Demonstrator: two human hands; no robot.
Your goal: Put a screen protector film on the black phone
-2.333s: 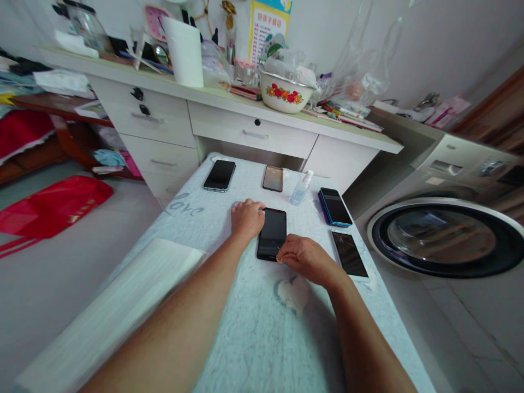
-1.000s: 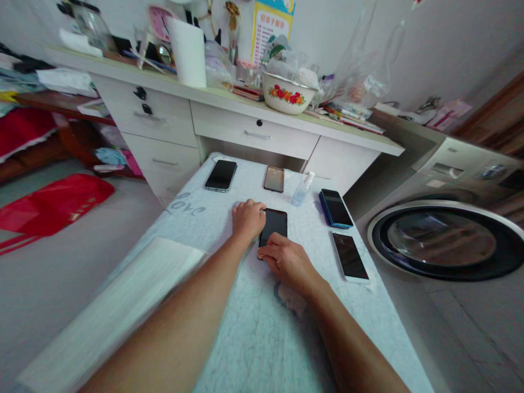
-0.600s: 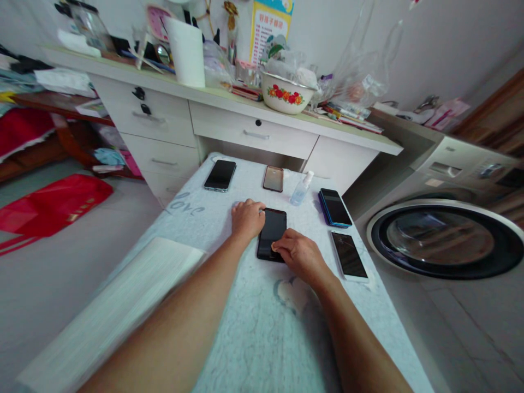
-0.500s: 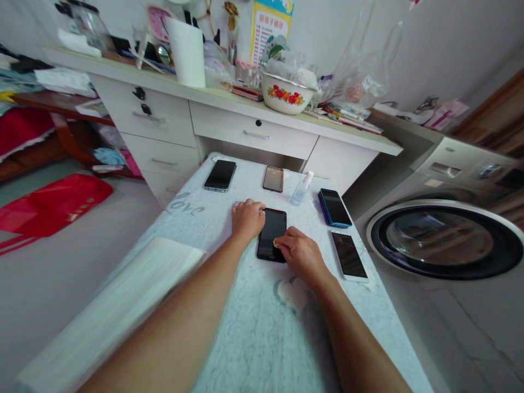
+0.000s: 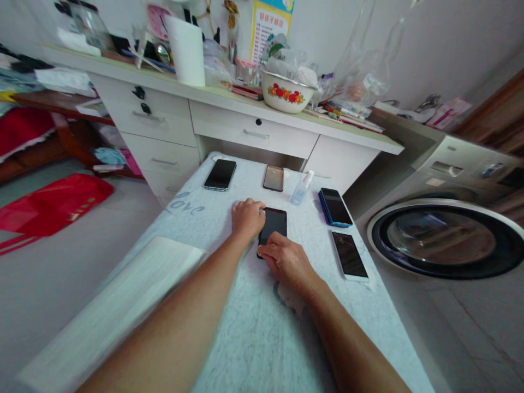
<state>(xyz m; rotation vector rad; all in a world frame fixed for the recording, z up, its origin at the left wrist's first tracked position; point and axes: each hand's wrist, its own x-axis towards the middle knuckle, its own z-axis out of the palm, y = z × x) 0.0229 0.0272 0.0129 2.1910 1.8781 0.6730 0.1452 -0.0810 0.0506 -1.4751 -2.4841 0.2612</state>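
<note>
A black phone [image 5: 275, 220] lies face up on the cloth-covered table [image 5: 241, 327]. At its upper left edge rests my left hand [image 5: 248, 218], its fingers bent together against the phone's side. My right hand [image 5: 286, 259] is over the phone's lower part with fingers pinched at the lower left corner; it hides that part of the screen. A small tan thing shows at its fingertips, too small to name. Beyond the phone are a clear spray bottle [image 5: 302, 188] and a brown-edged phone case [image 5: 273, 178].
Another black phone [image 5: 220, 174] lies at the far left. On the right are a blue-edged phone [image 5: 335, 207] and a white phone [image 5: 350, 255]. White drawers [image 5: 254, 128] stand behind the table, with a washing machine [image 5: 446, 234] to the right.
My right hand has moved left and slightly down across the phone, from its right side to the lower left corner. My left hand has stayed in place.
</note>
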